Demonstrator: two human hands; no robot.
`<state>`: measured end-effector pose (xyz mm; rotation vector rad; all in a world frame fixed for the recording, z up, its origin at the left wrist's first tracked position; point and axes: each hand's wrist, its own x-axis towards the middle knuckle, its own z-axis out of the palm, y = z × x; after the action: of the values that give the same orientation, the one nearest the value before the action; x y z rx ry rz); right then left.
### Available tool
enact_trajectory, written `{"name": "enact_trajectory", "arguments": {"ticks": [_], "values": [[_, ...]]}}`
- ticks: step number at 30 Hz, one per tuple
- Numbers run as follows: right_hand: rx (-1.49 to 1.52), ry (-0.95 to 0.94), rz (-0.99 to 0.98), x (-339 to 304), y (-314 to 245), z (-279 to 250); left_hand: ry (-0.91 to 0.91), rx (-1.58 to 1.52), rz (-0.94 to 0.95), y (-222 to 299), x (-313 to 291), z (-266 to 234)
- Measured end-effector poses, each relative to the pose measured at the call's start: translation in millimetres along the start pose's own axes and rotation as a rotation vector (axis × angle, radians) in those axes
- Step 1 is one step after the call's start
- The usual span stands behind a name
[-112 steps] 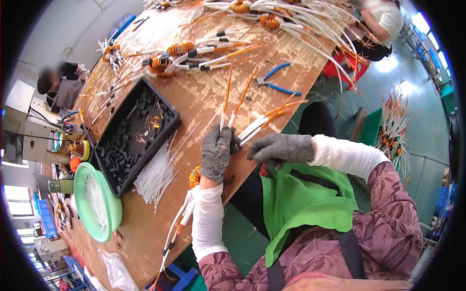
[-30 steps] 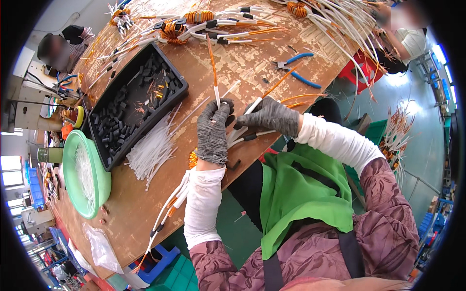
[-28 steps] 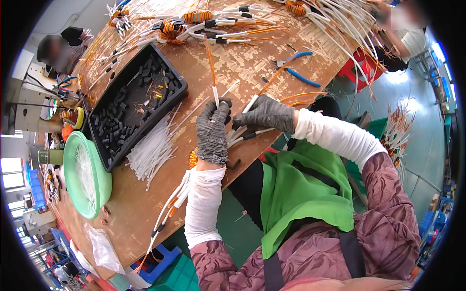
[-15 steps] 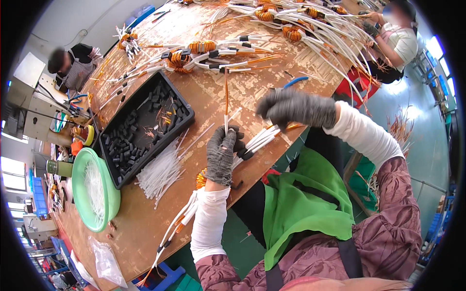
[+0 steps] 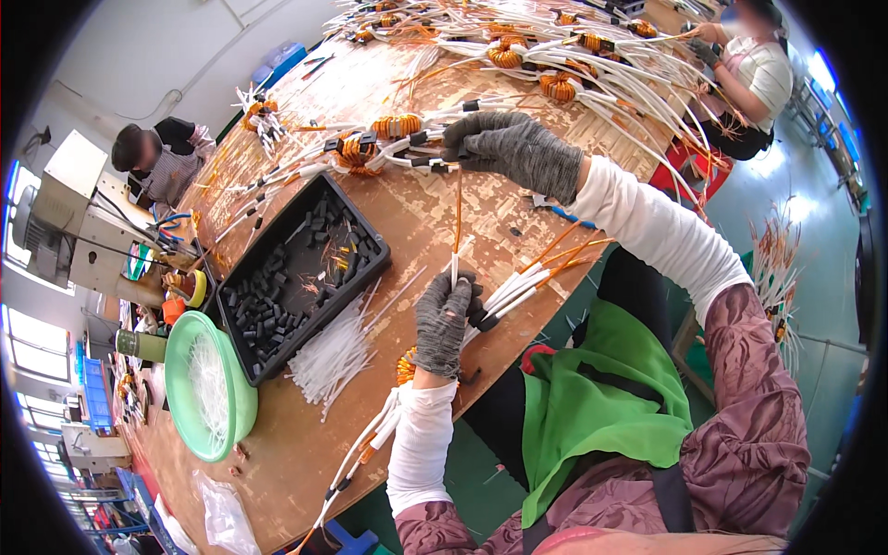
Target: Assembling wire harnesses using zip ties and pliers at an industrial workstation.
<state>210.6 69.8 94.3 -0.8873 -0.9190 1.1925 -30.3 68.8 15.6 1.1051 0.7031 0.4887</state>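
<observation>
My left hand (image 5: 442, 322), in a grey glove, is closed around a white-sleeved wire (image 5: 454, 268) that stands up from the fist. Its bare copper end (image 5: 459, 205) rises towards my right hand (image 5: 523, 153), also gloved, whose fingertips are pinched together at the copper's tip. The same piece has an orange copper-wound coil (image 5: 405, 365) below my left hand, partly hidden by it. Several more white-sleeved leads (image 5: 518, 285) with copper ends fan out to the right, with black tubing near the hand. Other leads (image 5: 356, 453) trail towards the near table edge.
Left of my hands stands a black tray (image 5: 384, 262) of short black tube pieces. Beside it lie loose white sleeves (image 5: 333, 361) and a green basin (image 5: 242, 407) holding more. Finished-looking coils (image 5: 396, 126) and wire bundles cover the far table. Two people sit at its far sides.
My right hand has moved up and left, from above the fanned leads to the tip of the copper wire. My left hand keeps its grip. The whole view has shifted slightly.
</observation>
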Motion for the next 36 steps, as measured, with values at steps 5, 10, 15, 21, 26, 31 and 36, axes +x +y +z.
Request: {"name": "enact_trajectory", "arguments": {"ticks": [5,10,15,21,26,31,36], "values": [[-0.085,0.031,-0.072,-6,-1,15,-0.019,-0.064,-0.01,2,-2,0],[-0.363,-0.012,-0.215,-5,5,19,-0.032,-0.035,0.001,6,-3,1],[-0.279,-0.063,-0.108,-12,8,23,-0.023,-0.003,0.019,2,-1,-1],[-0.479,-0.034,-0.024,-24,18,15,-0.031,-0.01,0.02,2,-1,-2],[-0.464,-0.225,0.253,-38,36,16,-0.014,0.023,0.019,2,1,1],[-0.446,-0.19,0.345,-35,50,28,-0.034,-0.076,0.008,-2,1,-8],[-0.609,-0.042,0.449,-34,68,36,0.093,-0.251,0.077,-9,12,-15]]}}
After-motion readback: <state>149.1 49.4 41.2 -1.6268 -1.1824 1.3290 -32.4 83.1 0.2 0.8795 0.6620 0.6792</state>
